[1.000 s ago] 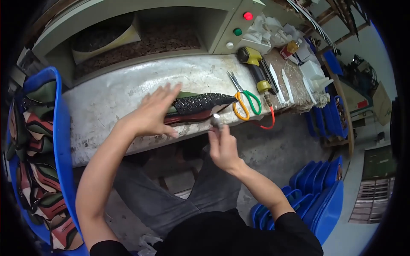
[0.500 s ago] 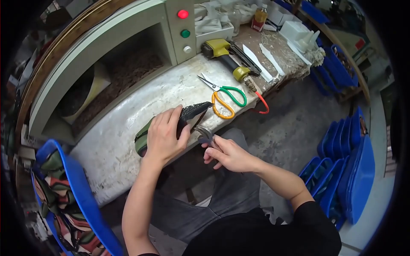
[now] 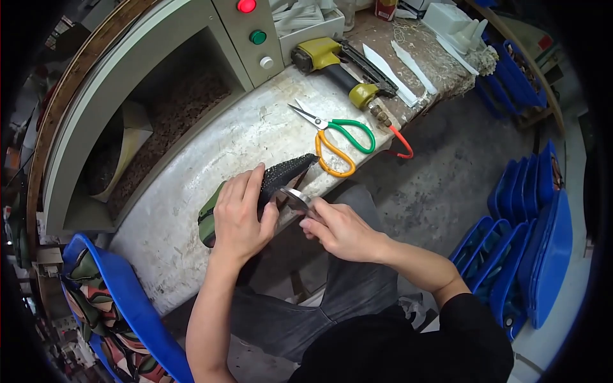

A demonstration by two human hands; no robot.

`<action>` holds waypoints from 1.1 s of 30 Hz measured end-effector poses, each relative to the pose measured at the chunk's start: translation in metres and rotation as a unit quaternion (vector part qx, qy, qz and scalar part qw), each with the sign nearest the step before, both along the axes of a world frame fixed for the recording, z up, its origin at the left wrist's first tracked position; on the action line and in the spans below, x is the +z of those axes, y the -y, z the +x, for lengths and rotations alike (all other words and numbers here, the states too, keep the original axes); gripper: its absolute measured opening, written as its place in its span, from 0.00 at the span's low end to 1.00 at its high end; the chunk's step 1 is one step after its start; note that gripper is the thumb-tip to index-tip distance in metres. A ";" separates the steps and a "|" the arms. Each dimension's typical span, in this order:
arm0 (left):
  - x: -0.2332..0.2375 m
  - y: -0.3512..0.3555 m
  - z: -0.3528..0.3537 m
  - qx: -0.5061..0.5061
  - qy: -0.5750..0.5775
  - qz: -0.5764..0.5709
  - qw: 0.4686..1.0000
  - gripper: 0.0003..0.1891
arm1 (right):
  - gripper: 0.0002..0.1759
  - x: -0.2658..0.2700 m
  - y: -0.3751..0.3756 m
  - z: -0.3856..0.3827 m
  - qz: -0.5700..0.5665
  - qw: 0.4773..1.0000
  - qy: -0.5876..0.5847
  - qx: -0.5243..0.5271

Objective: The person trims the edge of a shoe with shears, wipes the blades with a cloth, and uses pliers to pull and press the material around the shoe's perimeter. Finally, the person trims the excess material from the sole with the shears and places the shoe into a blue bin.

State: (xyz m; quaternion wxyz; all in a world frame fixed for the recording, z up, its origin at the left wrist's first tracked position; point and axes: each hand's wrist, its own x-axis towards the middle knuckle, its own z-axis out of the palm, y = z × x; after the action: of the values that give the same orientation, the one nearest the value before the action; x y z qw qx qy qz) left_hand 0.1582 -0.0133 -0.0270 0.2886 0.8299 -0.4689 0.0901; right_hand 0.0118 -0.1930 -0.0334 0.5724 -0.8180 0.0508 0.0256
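My left hand point(image 3: 241, 207) presses down on a dark, camouflage-patterned shoe piece point(image 3: 284, 171) at the bench's front edge; its green end point(image 3: 207, 223) shows left of the hand and its black textured end points to the right. In my right hand point(image 3: 338, 230) is a metal tool point(image 3: 295, 198), its head close against the near side of the piece; the tool's exact kind is unclear. Scissors point(image 3: 325, 131) with one green and one orange handle lie just beyond the black end, blades pointing up and left.
A yellow and black air tool point(image 3: 338, 70) with a red hose point(image 3: 403, 143) lies at the bench's back right. A machine panel point(image 3: 252, 38) stands behind. Blue bins point(image 3: 137, 300) of camouflage pieces are at left; stacked blue trays point(image 3: 543, 255) are at right.
The metal tool has come up against the near side of the piece, its head turned. My left hand stays on the piece. The whole view has shifted slightly.
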 end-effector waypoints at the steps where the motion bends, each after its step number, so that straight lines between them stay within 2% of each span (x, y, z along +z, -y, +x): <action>1: 0.004 0.001 0.000 -0.006 -0.003 0.001 1.000 0.32 | 0.09 0.001 0.002 -0.003 -0.012 1.000 0.021 0.005; 5: 0.014 0.000 -0.001 -0.013 -0.013 0.002 1.000 0.33 | 0.09 0.008 0.007 -0.009 -0.049 0.995 0.086 0.033; 9: 0.010 -0.006 0.008 -0.044 -0.030 0.009 0.999 0.35 | 0.08 0.022 0.011 0.011 -0.185 0.978 0.083 0.056; 15: 0.007 -0.007 0.006 -0.044 -0.065 0.003 0.997 0.37 | 0.10 -0.002 0.001 -0.001 -0.179 0.981 0.048 0.048; 19: 0.008 -0.006 0.006 -0.010 -0.136 0.031 0.990 0.36 | 0.12 -0.012 -0.003 0.007 -0.227 0.971 0.065 0.024; 25: 0.027 -0.008 0.011 -0.051 -0.172 0.070 0.981 0.30 | 0.12 -0.020 -0.004 0.007 -0.201 0.976 0.086 0.009; 29: 0.031 0.000 0.009 0.000 -0.253 0.102 0.962 0.26 | 0.11 -0.012 0.002 0.003 -0.185 0.976 0.113 0.025; 33: 0.029 0.001 0.007 -0.011 -0.210 0.115 0.971 0.24 | 0.11 -0.022 0.006 -0.001 -0.109 0.982 0.152 0.005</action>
State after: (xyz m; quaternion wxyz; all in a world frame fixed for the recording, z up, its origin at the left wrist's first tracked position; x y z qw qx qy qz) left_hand 0.1654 -0.0143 0.0016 0.2844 0.8527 -0.4139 -0.1440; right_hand 0.0106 -0.1992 -0.0550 0.4810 -0.8699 -0.0387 -0.1021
